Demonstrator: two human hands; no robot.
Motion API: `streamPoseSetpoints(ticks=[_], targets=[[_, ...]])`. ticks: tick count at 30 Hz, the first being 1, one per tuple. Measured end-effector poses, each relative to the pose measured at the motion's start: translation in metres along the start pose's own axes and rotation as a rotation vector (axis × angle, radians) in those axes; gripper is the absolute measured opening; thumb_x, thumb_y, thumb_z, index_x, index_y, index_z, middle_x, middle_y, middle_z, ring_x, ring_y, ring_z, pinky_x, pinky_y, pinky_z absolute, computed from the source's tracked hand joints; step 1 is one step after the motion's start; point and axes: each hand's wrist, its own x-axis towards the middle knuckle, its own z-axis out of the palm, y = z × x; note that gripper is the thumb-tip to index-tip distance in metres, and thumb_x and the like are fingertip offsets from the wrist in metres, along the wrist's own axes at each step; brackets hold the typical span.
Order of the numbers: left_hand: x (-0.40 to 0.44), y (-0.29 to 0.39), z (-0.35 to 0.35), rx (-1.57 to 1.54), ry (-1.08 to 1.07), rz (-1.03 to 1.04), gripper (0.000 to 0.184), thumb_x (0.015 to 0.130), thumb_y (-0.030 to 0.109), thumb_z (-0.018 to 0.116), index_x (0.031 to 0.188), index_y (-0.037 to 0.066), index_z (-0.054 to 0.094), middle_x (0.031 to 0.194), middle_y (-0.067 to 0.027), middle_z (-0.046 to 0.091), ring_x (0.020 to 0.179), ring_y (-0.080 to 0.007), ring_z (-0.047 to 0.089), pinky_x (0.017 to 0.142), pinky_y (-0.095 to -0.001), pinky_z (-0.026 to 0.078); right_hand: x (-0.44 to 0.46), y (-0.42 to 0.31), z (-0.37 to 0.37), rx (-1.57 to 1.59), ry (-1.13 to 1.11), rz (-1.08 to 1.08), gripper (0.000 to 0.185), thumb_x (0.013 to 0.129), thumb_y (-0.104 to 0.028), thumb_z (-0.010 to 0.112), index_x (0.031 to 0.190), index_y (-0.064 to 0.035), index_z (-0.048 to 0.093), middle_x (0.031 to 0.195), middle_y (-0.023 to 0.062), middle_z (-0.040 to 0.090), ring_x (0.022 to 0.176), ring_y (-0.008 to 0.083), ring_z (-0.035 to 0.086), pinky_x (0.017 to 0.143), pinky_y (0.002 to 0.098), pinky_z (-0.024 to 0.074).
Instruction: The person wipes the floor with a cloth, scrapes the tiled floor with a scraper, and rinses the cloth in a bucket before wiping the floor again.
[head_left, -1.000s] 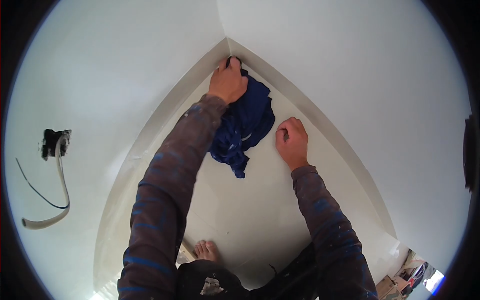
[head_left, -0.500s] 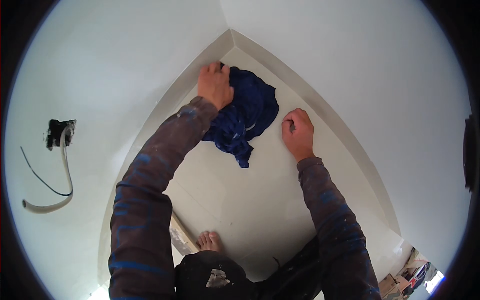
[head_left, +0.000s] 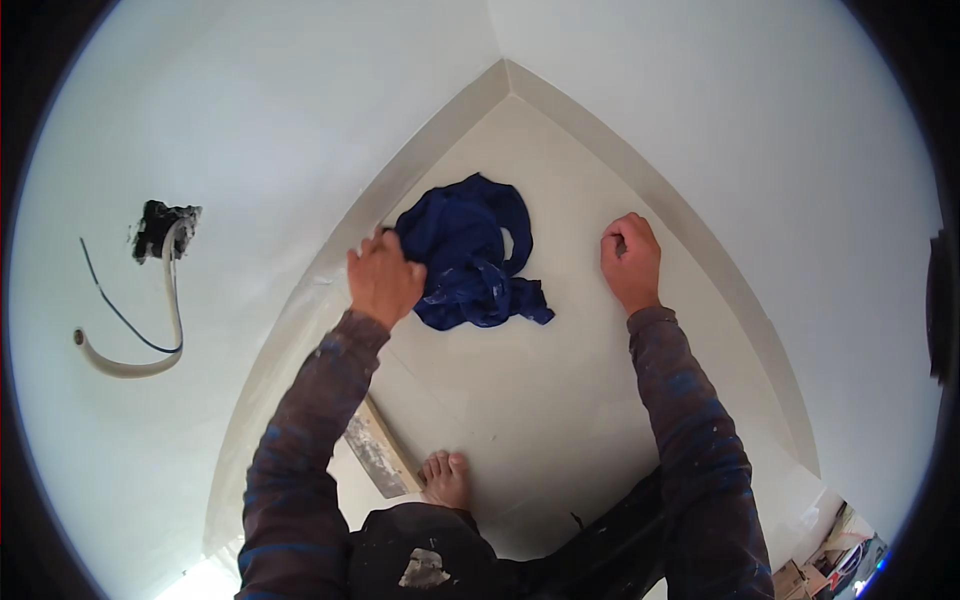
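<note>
A crumpled dark blue cloth [head_left: 455,235] lies on the pale floor, short of the corner, with whitish smears on its folds. At its left edge, close to the skirting, my left hand [head_left: 387,280] has its fingers curled onto the fabric; the fingertips are partly hidden. My right hand [head_left: 632,262] rests as a fist on the floor, to the right of the cloth and apart from it. A small greyish patch shows inside its curled fingers, too small to name.
Grey skirting [head_left: 690,210] runs along both white walls to the corner. From a hole in the left wall [head_left: 165,230] hangs a pale conduit [head_left: 130,368] with a dark wire. A stained board [head_left: 383,455] lies beside my bare foot [head_left: 446,480]. Boxes [head_left: 795,580] stand at the lower right.
My left hand has come back along the left skirting, away from the corner, and the cloth has shifted with it and changed shape. My right hand stays a fist. The view has turned slightly.
</note>
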Motion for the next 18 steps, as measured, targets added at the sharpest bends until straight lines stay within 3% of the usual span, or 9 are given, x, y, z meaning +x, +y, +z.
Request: streamPoseSetpoints(ticks=[2,6,7,8,11,12,14,16,18], targets=[[-0.033,-0.013,-0.013,-0.081,-0.218,-0.234,0.036,0.086,0.028,0.067,0.108,0.000,0.061,0.126,-0.0208,0.068,0.105,-0.0365,0.065,0.091,-0.0518,0.048,-0.001,-0.001,0.000,0.000,-0.012,0.030,0.008,0.087,0.002,0.062,0.082,-0.0034,0.059,0.084,0.0080,0.060,0.080,0.0268,0.060,0.064,0.0375,0.0523],[-0.101,-0.032,-0.003,-0.342,-0.169,-0.316,0.029,0.090,0.020,0.069,0.110,0.001,0.058,0.121,-0.0200,0.068,0.103,-0.0384,0.064,0.089,-0.0518,0.048,0.002,-0.002,-0.009,-0.055,-0.007,0.041,0.005,0.089,-0.007,0.067,0.091,-0.0047,0.064,0.086,0.0066,0.062,0.079,0.0258,0.060,0.072,0.0400,0.0529],[-0.115,-0.029,0.005,-0.468,-0.021,-0.313,0.029,0.090,0.015,0.070,0.111,0.001,0.056,0.118,-0.0196,0.068,0.100,-0.0397,0.063,0.089,-0.0514,0.049,0.003,-0.008,-0.004,-0.060,0.000,0.029,0.005,0.089,-0.007,0.067,0.091,-0.0047,0.064,0.086,0.0066,0.062,0.079,0.0258,0.060,0.072,0.0400,0.0529],[-0.121,-0.026,0.010,-0.594,0.137,-0.310,0.030,0.090,0.010,0.072,0.112,0.001,0.054,0.115,-0.0191,0.067,0.098,-0.0410,0.063,0.089,-0.0510,0.049,0.004,-0.016,0.003,-0.077,0.028,0.094,0.016,0.090,-0.013,0.071,0.102,-0.0055,0.065,0.091,0.0074,0.064,0.083,0.0256,0.062,0.076,0.0408,0.0532],[-0.126,-0.007,0.015,-0.758,0.262,-0.343,0.034,0.090,0.005,0.072,0.117,0.001,0.051,0.111,-0.0186,0.066,0.094,-0.0392,0.064,0.086,-0.0470,0.052,0.009,-0.087,0.045,0.081,-0.033,0.310,0.052,0.088,-0.028,0.080,0.131,-0.0065,0.060,0.113,0.0136,0.067,0.097,0.0287,0.066,0.087,0.0439,0.0546],[-0.126,-0.003,0.016,-0.753,0.248,-0.338,0.034,0.090,0.005,0.072,0.117,0.001,0.051,0.111,-0.0186,0.066,0.094,-0.0392,0.064,0.086,-0.0470,0.052,0.006,-0.107,0.072,0.030,-0.027,0.154,0.055,0.087,-0.028,0.081,0.133,-0.0063,0.058,0.116,0.0161,0.065,0.102,0.0327,0.066,0.090,0.0458,0.0547],[-0.117,0.004,0.015,-1.085,0.143,-0.490,0.034,0.092,0.002,0.070,0.121,0.000,0.052,0.112,-0.0177,0.066,0.096,-0.0331,0.067,0.083,-0.0399,0.054,0.008,-0.135,0.111,-0.029,0.004,0.019,0.059,0.086,-0.028,0.081,0.135,-0.0061,0.056,0.119,0.0187,0.064,0.107,0.0368,0.066,0.094,0.0477,0.0547],[-0.117,0.005,0.005,-1.161,0.064,-0.522,0.033,0.093,-0.002,0.065,0.124,-0.001,0.051,0.120,-0.0172,0.065,0.101,-0.0263,0.069,0.082,-0.0365,0.056,0.013,-0.151,0.139,-0.157,-0.402,0.195,0.060,0.084,-0.029,0.081,0.136,-0.0072,0.058,0.118,0.0187,0.066,0.113,0.0390,0.065,0.099,0.0492,0.0528],[-0.117,0.001,0.003,-1.264,0.147,-0.547,0.031,0.095,-0.005,0.060,0.124,0.000,0.050,0.133,-0.0176,0.063,0.106,-0.0231,0.068,0.088,-0.0372,0.056,0.029,-0.144,0.145,-0.079,-0.268,0.257,0.057,0.082,-0.026,0.079,0.132,-0.0066,0.061,0.117,0.0192,0.066,0.113,0.0409,0.064,0.100,0.0497,0.0522]])
